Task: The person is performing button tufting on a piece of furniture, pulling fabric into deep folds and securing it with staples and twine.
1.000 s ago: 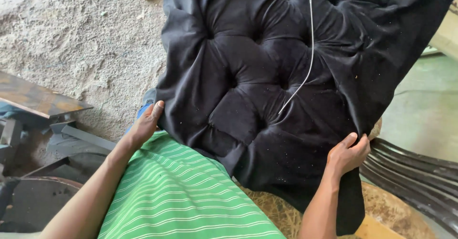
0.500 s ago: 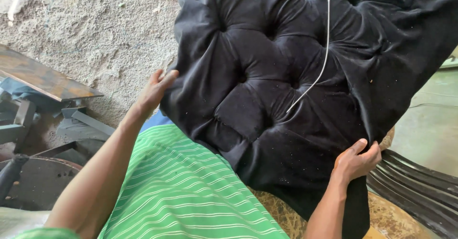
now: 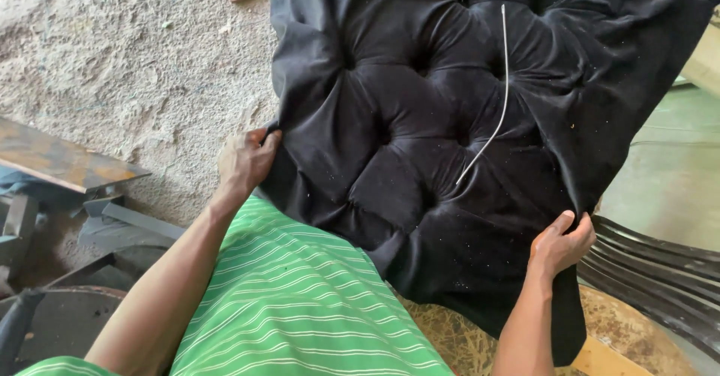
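Note:
A large black tufted velvet cushion point(image 3: 450, 121) stands tilted against my lap, its dimpled face toward me. A thin white cord point(image 3: 499, 98) hangs down across its middle. My left hand point(image 3: 244, 162) grips the cushion's left edge, fingers curled around the fabric. My right hand point(image 3: 559, 245) pinches the loose black cloth at the lower right edge. My green striped shirt point(image 3: 300, 308) fills the bottom centre, just below the cushion.
Sawdust-strewn ground point(image 3: 112, 61) lies at the left. A worn wooden board point(image 3: 60, 162) sits on a dark metal frame point(image 3: 112, 222) at left. Stacked dark curved slats point(image 3: 660, 278) lie at the right, straw-like stuffing point(image 3: 457, 338) under the cushion, and a green floor point(image 3: 675, 158) beyond.
My left hand has moved up along the cushion's left edge and closed on it. My right hand has shifted right along the lower edge. The cushion sits higher in view.

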